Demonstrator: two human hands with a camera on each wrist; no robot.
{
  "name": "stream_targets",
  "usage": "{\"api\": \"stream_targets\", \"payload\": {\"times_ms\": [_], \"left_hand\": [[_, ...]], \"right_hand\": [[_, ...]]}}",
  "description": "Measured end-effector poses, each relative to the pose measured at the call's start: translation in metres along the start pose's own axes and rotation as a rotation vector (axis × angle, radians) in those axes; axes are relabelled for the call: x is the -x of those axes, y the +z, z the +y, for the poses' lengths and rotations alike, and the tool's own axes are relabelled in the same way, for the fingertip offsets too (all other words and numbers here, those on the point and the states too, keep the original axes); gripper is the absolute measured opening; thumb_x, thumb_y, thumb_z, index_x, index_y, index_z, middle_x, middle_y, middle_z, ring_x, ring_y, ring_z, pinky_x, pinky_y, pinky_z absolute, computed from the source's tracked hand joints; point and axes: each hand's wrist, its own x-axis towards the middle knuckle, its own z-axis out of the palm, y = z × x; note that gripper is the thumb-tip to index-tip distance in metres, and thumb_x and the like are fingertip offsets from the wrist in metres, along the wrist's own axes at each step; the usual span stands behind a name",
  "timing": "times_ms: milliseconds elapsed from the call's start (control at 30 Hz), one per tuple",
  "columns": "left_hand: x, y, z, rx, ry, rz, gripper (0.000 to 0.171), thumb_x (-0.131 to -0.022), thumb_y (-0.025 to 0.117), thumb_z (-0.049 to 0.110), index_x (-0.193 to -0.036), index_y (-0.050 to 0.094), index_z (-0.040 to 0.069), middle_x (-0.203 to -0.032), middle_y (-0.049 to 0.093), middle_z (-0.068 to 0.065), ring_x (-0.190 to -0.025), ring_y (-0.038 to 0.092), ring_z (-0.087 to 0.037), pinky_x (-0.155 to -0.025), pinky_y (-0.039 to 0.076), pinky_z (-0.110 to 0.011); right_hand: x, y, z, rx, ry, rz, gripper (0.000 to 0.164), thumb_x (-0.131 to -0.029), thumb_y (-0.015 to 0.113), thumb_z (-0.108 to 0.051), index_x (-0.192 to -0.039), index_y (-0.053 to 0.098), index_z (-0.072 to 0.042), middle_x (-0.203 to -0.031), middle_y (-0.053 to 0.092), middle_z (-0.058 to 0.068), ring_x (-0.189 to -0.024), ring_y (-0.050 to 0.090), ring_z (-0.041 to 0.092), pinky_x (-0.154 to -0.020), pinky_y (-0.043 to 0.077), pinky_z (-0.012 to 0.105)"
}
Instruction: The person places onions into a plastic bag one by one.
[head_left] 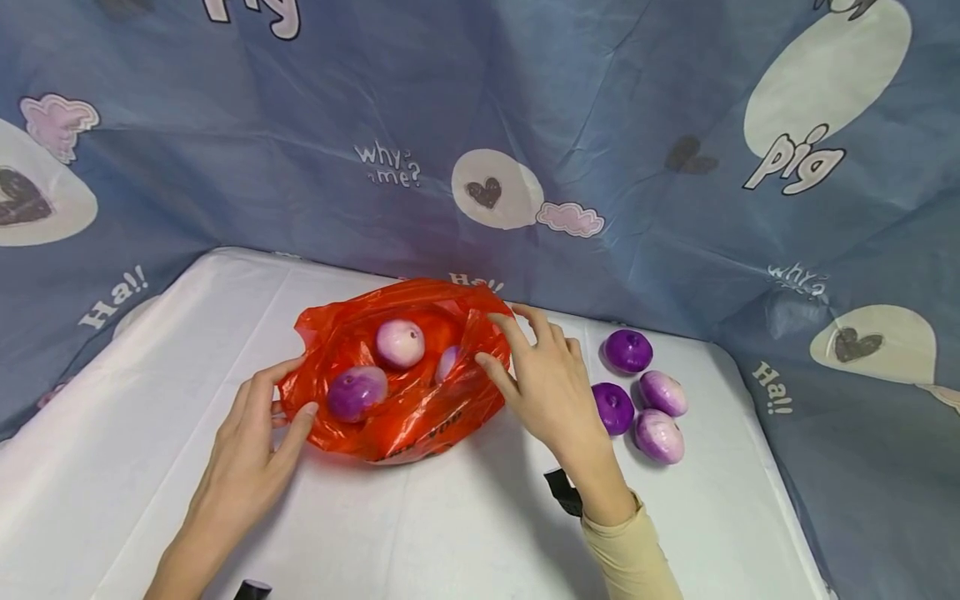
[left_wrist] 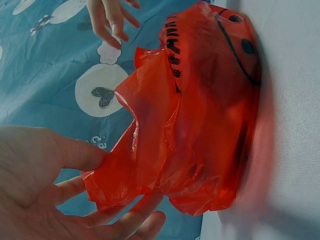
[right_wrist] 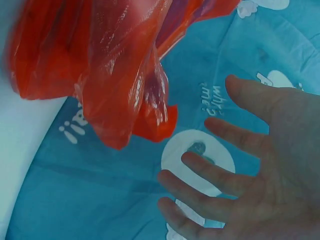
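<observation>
A red plastic bag (head_left: 442, 417) lies on the white table with its mouth spread upward. Inside are a pale purple onion (head_left: 400, 342), a darker purple onion (head_left: 357, 393) and a third onion (head_left: 447, 364) half hidden by the plastic. My left hand (head_left: 251, 450) holds the bag's left edge, thumb on one side and fingers behind; the left wrist view shows the red film (left_wrist: 145, 160) between them. My right hand (head_left: 551, 383) hovers by the bag's right rim, its fingers spread. In the right wrist view that hand (right_wrist: 240, 170) is apart from the plastic and holds nothing.
To the right of my right hand, several purple onions (head_left: 660, 436) sit grouped on the white table (head_left: 720, 517). A blue printed cloth (head_left: 337, 208) hangs behind and beside the table. Black straps (head_left: 562, 492) show near my wrists.
</observation>
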Motion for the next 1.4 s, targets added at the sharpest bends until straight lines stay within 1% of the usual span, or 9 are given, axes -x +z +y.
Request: {"api": "stream_targets", "payload": {"times_ms": [167,333,567,800,967,1167,1400], "left_hand": [[0.0,0.0,0.001,-0.007,-0.003,0.001,0.063,-0.101,0.072,0.013,-0.158,0.044,0.012,-0.141,0.058,-0.021,-0.112,0.064,-0.035,-0.089,0.028,0.009],[0.0,0.0,0.001,-0.01,-0.002,-0.001,0.063,-0.101,0.072,0.014,-0.157,0.045,0.012,-0.14,0.058,-0.02,-0.112,0.064,-0.035,-0.088,0.029,0.008],[0.001,0.001,0.0,-0.01,0.004,0.003,0.063,-0.101,0.072,0.014,-0.157,0.045,0.012,-0.14,0.058,-0.019,-0.112,0.064,-0.033,-0.088,0.032,0.007],[0.001,0.002,0.0,-0.004,0.017,0.011,0.062,-0.101,0.072,0.013,-0.157,0.046,0.012,-0.14,0.059,-0.019,-0.111,0.064,-0.033,-0.087,0.034,0.005],[0.001,0.002,0.0,0.0,0.018,0.008,0.061,-0.101,0.072,0.013,-0.157,0.046,0.012,-0.14,0.058,-0.019,-0.113,0.063,-0.033,-0.087,0.035,0.004],[0.001,0.002,0.0,-0.006,0.011,0.002,0.061,-0.101,0.072,0.014,-0.157,0.046,0.012,-0.141,0.058,-0.019,-0.112,0.063,-0.033,-0.087,0.035,0.004],[0.001,0.001,0.001,-0.011,-0.001,-0.006,0.062,-0.101,0.071,0.015,-0.157,0.045,0.013,-0.141,0.058,-0.019,-0.113,0.063,-0.033,-0.087,0.034,0.005]], "right_hand": [[0.006,-0.004,0.007,0.018,0.006,0.012,0.052,-0.106,0.063,-0.052,-0.152,0.055,-0.028,-0.16,0.052,0.012,-0.138,0.062,0.04,-0.105,0.049,0.057],[0.011,-0.006,0.016,0.039,0.031,0.012,0.052,-0.106,0.066,-0.049,-0.153,0.055,-0.029,-0.158,0.053,0.014,-0.135,0.063,0.043,-0.106,0.05,0.062],[0.019,-0.001,0.034,0.085,0.089,-0.027,0.054,-0.105,0.066,-0.049,-0.152,0.056,-0.025,-0.159,0.053,0.016,-0.128,0.065,0.046,-0.099,0.05,0.062],[0.027,0.003,0.054,0.127,0.155,-0.072,0.053,-0.105,0.066,-0.048,-0.15,0.058,-0.021,-0.158,0.054,0.019,-0.126,0.064,0.049,-0.099,0.051,0.068],[0.032,0.008,0.066,0.151,0.177,-0.075,0.051,-0.104,0.068,-0.045,-0.148,0.06,-0.019,-0.156,0.055,0.021,-0.127,0.064,0.05,-0.097,0.05,0.068],[0.038,0.018,0.08,0.187,0.216,-0.1,0.052,-0.102,0.073,-0.043,-0.145,0.062,-0.016,-0.153,0.057,0.023,-0.129,0.063,0.05,-0.099,0.051,0.069],[0.043,0.03,0.096,0.202,0.232,-0.086,0.05,-0.099,0.076,-0.04,-0.141,0.065,-0.014,-0.15,0.06,0.024,-0.126,0.065,0.051,-0.092,0.052,0.067]]}}
